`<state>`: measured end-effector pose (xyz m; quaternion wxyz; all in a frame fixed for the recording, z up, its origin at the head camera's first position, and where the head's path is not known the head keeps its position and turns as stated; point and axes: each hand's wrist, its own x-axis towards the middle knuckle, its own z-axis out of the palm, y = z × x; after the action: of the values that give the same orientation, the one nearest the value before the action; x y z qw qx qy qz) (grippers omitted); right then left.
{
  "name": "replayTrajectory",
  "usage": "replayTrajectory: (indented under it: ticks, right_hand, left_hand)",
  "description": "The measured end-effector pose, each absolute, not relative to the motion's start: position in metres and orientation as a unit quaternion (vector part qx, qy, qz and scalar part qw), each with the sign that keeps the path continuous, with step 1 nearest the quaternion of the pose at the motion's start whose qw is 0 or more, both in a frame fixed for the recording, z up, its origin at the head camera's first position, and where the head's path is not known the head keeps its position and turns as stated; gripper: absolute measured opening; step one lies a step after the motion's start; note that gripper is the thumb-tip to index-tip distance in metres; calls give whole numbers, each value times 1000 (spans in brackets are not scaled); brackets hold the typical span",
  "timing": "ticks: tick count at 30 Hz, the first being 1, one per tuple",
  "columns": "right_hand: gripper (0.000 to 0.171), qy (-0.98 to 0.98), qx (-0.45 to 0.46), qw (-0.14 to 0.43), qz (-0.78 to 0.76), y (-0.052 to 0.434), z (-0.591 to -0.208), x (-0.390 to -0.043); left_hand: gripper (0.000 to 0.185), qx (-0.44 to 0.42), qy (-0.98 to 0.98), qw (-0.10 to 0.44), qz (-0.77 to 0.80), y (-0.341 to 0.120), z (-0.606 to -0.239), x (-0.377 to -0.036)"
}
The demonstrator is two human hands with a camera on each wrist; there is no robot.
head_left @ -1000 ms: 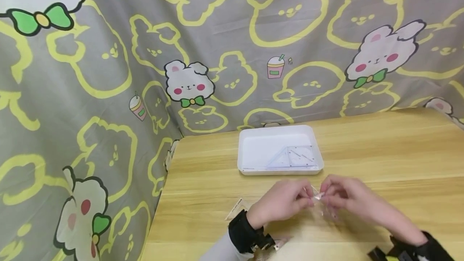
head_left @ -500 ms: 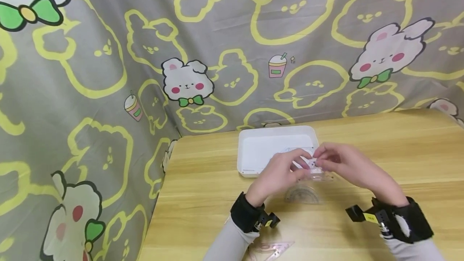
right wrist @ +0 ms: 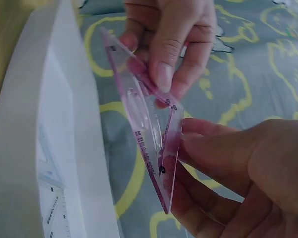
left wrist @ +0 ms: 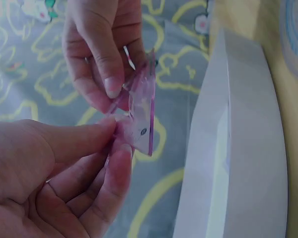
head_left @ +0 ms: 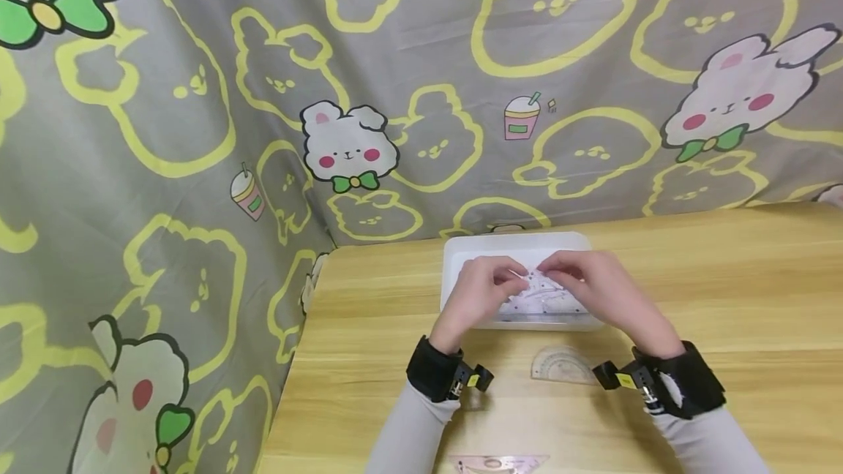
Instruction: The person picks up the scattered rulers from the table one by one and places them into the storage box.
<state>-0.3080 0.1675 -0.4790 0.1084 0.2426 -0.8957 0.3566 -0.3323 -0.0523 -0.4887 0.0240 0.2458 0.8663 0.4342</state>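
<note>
Over the white tray [head_left: 454, 258], both hands hold one see-through pink set square [right wrist: 139, 134] between them. My left hand [head_left: 476, 295] pinches one end with thumb and fingers. My right hand [head_left: 596, 287] pinches the other end. In both wrist views the set square stands tilted, with its cut-out middle and dark printing showing. Inside the tray lie clear drawing tools with printed marks, among them a clear ruled piece [right wrist: 54, 210]; the hands partly cover them in the head view.
A clear protractor [head_left: 560, 366] lies on the wooden table in front of the tray. Nearer the front edge lies another pink set square [head_left: 500, 464], cut off by the frame. A patterned grey curtain [head_left: 421, 130] hangs behind and at the left.
Both hands have moved away from me, from in front of the tray to over it, carrying the set square. The protractor and the other pink set square have come into view.
</note>
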Motion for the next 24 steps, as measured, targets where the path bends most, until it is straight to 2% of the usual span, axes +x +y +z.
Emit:
replayTrajectory:
  ticks: [4,11,19,24]
  right_hand:
    - [25,-896,246,135,343,159,-485,-318]
    - [31,-892,255,134,347,149,-495,-338]
    - [44,-899,269,67,339,139,-517,-353]
    - [45,-903,279,32,326,128,-534,-357]
  left_hand:
    - [11,218,861,25,459,-58,-496,-341]
    - [8,163,871,13,463,-64,-504,-354]
    - [6,112,904,10,413,-70,-519,-368]
    - [5,91,918,7,385,-75,-529,-372]
